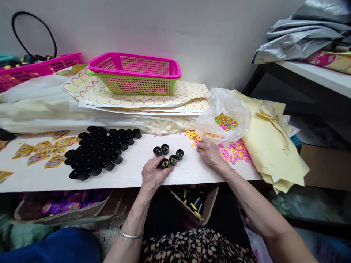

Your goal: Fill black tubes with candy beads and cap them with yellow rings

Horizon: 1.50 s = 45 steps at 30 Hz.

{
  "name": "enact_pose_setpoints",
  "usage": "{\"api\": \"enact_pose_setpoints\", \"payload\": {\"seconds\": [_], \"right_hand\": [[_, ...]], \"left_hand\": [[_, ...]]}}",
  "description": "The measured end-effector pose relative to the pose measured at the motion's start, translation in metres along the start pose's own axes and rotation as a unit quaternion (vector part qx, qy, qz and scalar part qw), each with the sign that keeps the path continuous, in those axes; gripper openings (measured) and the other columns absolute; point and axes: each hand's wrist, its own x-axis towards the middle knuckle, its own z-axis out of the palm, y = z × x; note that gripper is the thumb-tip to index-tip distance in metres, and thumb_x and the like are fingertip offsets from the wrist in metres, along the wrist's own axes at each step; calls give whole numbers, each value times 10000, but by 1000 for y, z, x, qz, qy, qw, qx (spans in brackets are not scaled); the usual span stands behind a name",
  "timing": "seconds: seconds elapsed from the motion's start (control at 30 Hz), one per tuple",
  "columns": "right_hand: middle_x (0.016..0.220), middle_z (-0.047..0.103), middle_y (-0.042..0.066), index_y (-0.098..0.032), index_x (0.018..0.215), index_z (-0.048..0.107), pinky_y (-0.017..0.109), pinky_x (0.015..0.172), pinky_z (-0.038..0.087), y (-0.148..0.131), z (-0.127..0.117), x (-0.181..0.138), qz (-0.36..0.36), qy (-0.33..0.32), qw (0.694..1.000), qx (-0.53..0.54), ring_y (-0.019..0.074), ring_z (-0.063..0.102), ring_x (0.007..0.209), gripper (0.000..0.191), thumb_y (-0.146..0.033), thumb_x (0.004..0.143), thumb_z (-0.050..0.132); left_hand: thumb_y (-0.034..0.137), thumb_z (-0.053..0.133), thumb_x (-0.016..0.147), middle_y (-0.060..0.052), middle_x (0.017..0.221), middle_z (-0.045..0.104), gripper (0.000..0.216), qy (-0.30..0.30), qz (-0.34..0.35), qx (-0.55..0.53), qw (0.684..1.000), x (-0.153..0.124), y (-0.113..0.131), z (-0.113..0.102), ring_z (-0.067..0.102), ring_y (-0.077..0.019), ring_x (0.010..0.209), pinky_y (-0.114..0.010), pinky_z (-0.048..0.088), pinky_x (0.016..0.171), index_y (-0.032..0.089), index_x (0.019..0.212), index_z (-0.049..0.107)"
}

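A person's two bare hands are over a long white counter (134,168). Near the middle of its front edge, the left hand (153,172), a bangle (131,235) on its wrist, grips a small upright black cup (165,164) holding multicoloured beads. Four similar cups (179,155) stand close by, toward the back edge and the right. The right hand (210,152), farther right, has its fingers drawn together beside scattered pink and yellow pieces (237,151); whether they pinch anything cannot be told. Just beyond lie yellow rings (192,134), next to a clear plastic bag (240,111) with bright beads near the back edge. Left of the hands stands a crowd of black containers (92,169), with yellow printed packets (39,157) nearer the left end. Behind, a pink-and-green basket (135,74) sits on oval-printed sheets (153,100).
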Motion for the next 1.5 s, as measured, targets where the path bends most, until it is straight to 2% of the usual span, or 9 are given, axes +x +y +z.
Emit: {"api": "enact_pose_setpoints", "payload": {"seconds": [0.13, 0.23, 0.33, 0.4, 0.6, 0.9, 1.17, 1.33, 1.5], "right_hand": [[894, 582, 104, -140, 792, 631, 297, 707, 345, -14, -1, -8, -17, -12, 999, -26, 207, 486, 873, 241, -138, 847, 396], [855, 592, 69, -151, 803, 612, 265, 688, 364, -29, -2, -22, -50, -62, 995, 64, 172, 519, 803, 226, -135, 843, 391], [736, 607, 25, -162, 760, 603, 235, 646, 376, -44, -1, -37, -41, -134, 976, 169, 142, 542, 708, 217, -140, 833, 400], [712, 619, 30, -161, 743, 607, 237, 632, 373, -51, 1, -44, -30, -143, 975, 169, 147, 553, 691, 215, -143, 825, 409], [852, 672, 66, -175, 825, 647, 258, 684, 375, -53, 4, -44, 9, -103, 991, 88, 174, 592, 796, 214, -153, 810, 435], [703, 664, 32, -175, 690, 653, 258, 658, 410, -27, 8, -32, 124, -64, 970, 201, 168, 594, 720, 139, -188, 706, 516], [676, 640, 34, -177, 672, 637, 269, 639, 397, -15, 10, -26, 116, -48, 977, 171, 176, 577, 703, 157, -182, 693, 482], [703, 639, 31, -172, 730, 642, 269, 660, 401, -13, 10, -34, 90, -29, 973, 212, 168, 572, 711, 184, -224, 749, 466], [807, 610, 47, -179, 743, 642, 292, 696, 394, -22, 11, -41, 56, -4, 991, 124, 186, 559, 790, 149, -202, 769, 497]], "left_hand": [[327, 776, 565, -24, 866, 653, 426, 1, -37, -23, 999, -3, 1, 0, 603, -166, 784, -306, 500, 749, 208, 962, 679], [307, 767, 576, -11, 808, 641, 347, -10, -23, -30, 999, -5, 0, 0, 594, -155, 751, -287, 493, 715, 208, 898, 684], [299, 773, 564, -5, 795, 642, 336, -17, -7, -22, 1000, -5, 0, -1, 591, -158, 748, -283, 487, 703, 211, 874, 680], [302, 781, 550, -4, 787, 644, 342, -22, -5, -16, 1000, -5, 1, -2, 590, -161, 742, -284, 484, 694, 210, 864, 680], [306, 806, 513, -4, 772, 656, 365, -35, 1, -17, 999, -5, 4, -3, 598, -166, 741, -295, 478, 703, 198, 838, 680], [294, 809, 515, -5, 840, 682, 347, -52, 20, 7, 998, -31, 33, 13, 607, -195, 816, -356, 447, 789, 223, 824, 668], [364, 807, 532, -8, 891, 694, 381, -44, 23, 50, 998, -37, 43, 26, 609, -206, 846, -377, 396, 807, 236, 859, 660], [366, 813, 528, -9, 872, 690, 399, -45, 30, 47, 997, -37, 41, 25, 609, -205, 843, -367, 394, 797, 230, 869, 657], [397, 803, 546, -6, 879, 688, 390, -46, 33, 51, 997, -37, 41, 25, 606, -201, 845, -358, 387, 791, 232, 868, 656]]}}
